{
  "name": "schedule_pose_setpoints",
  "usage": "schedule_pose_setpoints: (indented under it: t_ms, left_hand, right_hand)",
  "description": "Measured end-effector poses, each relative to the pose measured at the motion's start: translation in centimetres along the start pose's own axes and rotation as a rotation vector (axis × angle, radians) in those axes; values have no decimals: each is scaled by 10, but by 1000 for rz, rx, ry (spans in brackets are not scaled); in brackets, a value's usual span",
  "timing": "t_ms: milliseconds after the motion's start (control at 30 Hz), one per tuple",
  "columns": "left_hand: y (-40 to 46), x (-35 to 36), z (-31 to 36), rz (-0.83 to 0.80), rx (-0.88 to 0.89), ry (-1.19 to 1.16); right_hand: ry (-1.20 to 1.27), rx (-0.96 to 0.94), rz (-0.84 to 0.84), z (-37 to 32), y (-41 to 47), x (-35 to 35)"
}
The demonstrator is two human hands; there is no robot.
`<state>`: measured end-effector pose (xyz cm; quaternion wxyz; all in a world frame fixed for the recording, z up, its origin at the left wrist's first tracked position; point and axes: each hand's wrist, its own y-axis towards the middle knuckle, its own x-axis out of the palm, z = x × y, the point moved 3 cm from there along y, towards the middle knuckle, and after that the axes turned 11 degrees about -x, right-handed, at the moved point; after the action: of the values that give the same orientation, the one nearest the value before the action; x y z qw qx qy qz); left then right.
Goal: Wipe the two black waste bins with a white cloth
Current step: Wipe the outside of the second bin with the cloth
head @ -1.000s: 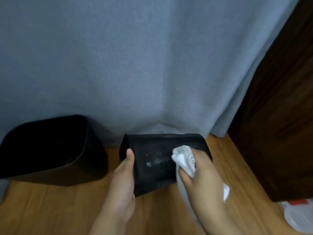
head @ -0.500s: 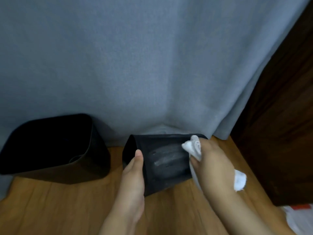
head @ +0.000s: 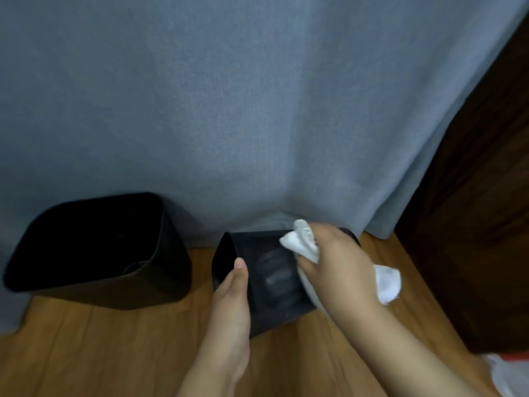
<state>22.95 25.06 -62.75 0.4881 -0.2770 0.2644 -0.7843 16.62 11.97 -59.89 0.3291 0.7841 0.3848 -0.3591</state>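
Note:
A small black waste bin (head: 274,282) lies tipped on its side on the wooden floor, its mouth to the left. My left hand (head: 232,305) grips its left edge, thumb on the upturned side. My right hand (head: 340,267) holds a bunched white cloth (head: 303,245) and presses it against the bin's upper right part; a loose end of the cloth sticks out behind the hand. Pale wipe streaks show on the bin's side. The second black waste bin (head: 100,247), larger, stands at the left, tilted with its mouth toward me.
A grey curtain (head: 257,110) hangs right behind both bins and reaches the wooden floor (head: 114,353). Dark wooden furniture (head: 481,210) rises at the right. Something white and red (head: 509,373) lies at the bottom right corner.
My right hand has slid the cloth from the bin's middle up and to the right, leaving fresh streaks on the side. My left hand keeps its grip.

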Motion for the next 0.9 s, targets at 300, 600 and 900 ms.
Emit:
schedule_pose_setpoints:
  t_ms: [300,600,900]
  left_hand:
    - [-1,-3,-3,37,43,23]
    - [-3,0,-2,92,111,96]
    - [-12,8,1,6,127,73]
  right_hand:
    - [-72,165,-59,6,28,-1]
    - [70,17,-108,-28,38,-1]
    - [-164,323,54,72,-5,-22]
